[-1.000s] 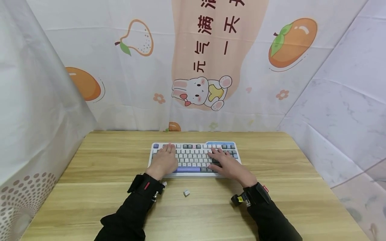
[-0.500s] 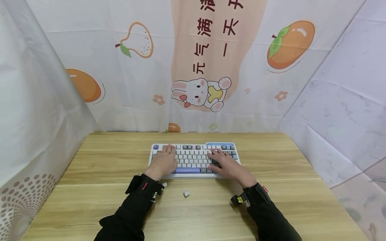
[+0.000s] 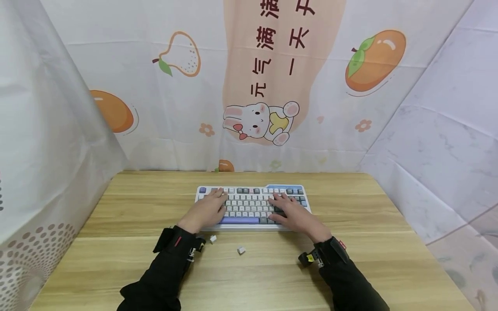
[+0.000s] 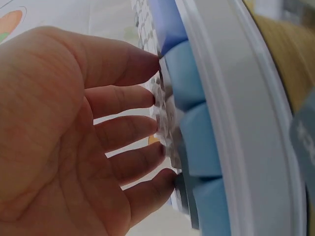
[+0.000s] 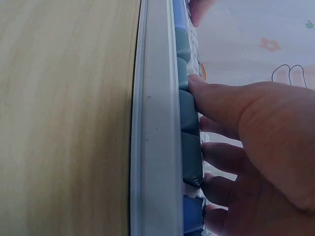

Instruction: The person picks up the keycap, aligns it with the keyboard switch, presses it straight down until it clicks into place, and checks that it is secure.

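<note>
One keyboard, flat on the wood-grained table before the person. Left hand at its left end: fingers loosely extended, tips at the keys. Right hand on the right part: fingers spread, thumb by the dark teal keys. Neither grips anything. Step in hand, my reading: fingers placed for typing; a next press would call for one fingertip straight down, the rest light. Whether any key is pressed, cannot tell. Smooth pale rim; rounded, matte-looking caps; long purple space bar; light blue keys, near row. Loose, near the front edge: two small blocky pieces, one whitish piece, one greyish piece, perhaps keycaps.
</note>
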Demonstrator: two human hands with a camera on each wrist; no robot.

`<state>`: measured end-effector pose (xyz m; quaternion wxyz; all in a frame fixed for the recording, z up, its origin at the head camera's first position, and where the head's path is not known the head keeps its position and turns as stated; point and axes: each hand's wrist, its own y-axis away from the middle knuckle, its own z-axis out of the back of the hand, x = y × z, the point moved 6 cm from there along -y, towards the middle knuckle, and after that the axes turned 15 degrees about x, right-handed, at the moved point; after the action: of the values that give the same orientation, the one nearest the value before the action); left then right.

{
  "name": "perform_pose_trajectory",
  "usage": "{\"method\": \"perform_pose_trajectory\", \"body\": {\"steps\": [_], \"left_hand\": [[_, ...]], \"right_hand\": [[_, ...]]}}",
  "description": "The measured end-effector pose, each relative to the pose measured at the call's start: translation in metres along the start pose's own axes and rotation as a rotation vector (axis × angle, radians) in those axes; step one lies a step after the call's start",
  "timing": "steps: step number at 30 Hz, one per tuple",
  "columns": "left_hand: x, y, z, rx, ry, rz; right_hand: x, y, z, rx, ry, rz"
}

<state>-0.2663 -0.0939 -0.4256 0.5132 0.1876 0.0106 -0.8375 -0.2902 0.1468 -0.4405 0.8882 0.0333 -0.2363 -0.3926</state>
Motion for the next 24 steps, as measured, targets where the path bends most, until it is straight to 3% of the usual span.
{"method": "perform_pose_trajectory", "body": {"steps": [9,17,24], "left_hand": [[0.002,0.014,0.004,0.021,0.027,-0.040],[0.000,0.033,0.006,-0.019,0.049,-0.113],[-0.002,0.048,0.008,-0.012,0.014,-0.106]], "right_hand": [[-0.001,-0.002,-0.001,-0.008,0.009,0.013],[-0.002,-0.001,-0.002,-0.012,0.017,0.009],[0.004,0.000,-0.002,-0.031,0.026,0.038]]}}
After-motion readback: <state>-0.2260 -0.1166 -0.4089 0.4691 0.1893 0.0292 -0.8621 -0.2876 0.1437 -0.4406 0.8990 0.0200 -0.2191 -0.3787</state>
